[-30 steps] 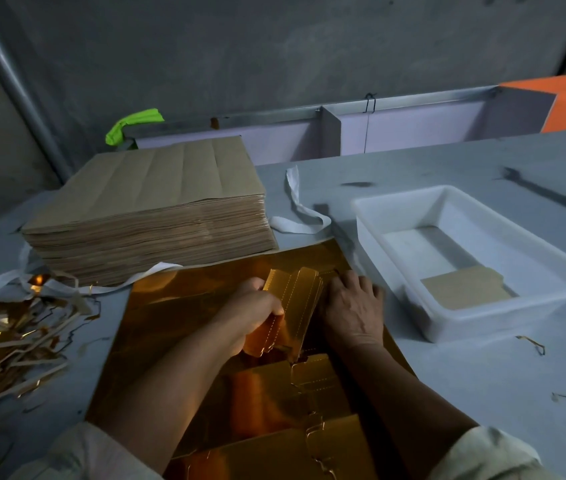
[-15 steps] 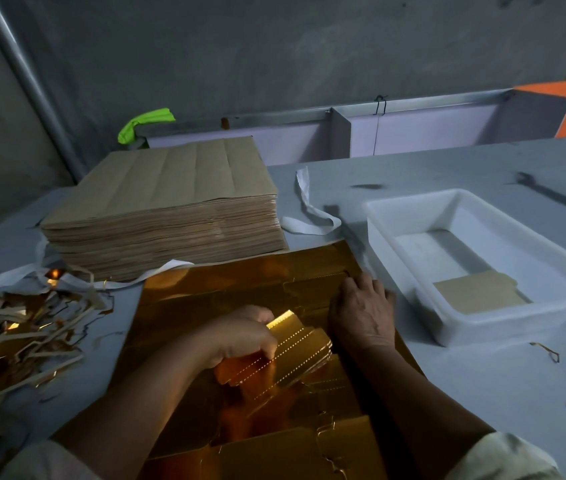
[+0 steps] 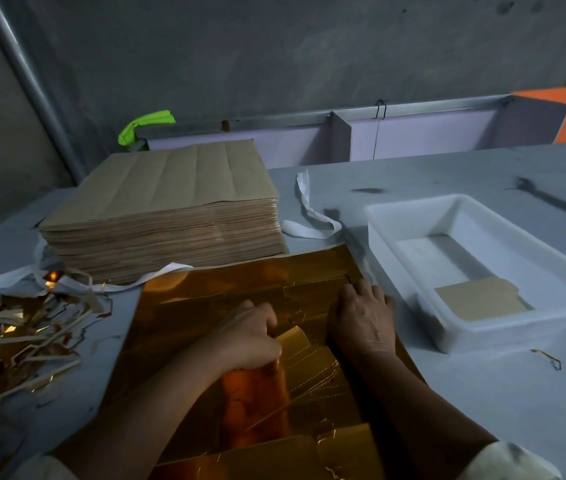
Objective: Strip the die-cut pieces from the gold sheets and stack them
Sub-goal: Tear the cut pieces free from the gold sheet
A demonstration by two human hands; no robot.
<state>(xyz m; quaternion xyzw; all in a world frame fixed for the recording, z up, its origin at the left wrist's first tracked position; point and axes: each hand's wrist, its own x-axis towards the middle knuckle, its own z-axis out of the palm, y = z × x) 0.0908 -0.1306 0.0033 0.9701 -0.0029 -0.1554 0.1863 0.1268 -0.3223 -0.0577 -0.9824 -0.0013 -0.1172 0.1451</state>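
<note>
The table (image 3: 465,393) carries everything. The gold sheet (image 3: 205,299) lies flat on it in front of me and serves as the reference for all positions below.

1. The stack of brown sheets (image 3: 170,216) sits behind the gold sheet, on its left, with the sheet's far edge at the foot of the stack.
2. The white tray (image 3: 517,327) stands just right of the gold sheet.
3. The pile of scrap strips (image 3: 14,334) lies to the left of the gold sheet, apart from it.
4. My right hand (image 3: 361,317) rests palm down on the right part of the gold sheet, with its fingers extended and pressing the sheet flat.
5. My left hand (image 3: 250,336) is over the middle of the gold sheet, with its fingers curled round a die-cut piece (image 3: 297,342). This piece is tilted up off the gold sheet, between my two hands.
6. One brown piece (image 3: 479,299) lies flat in the near end of the tray, right of the gold sheet.
</note>
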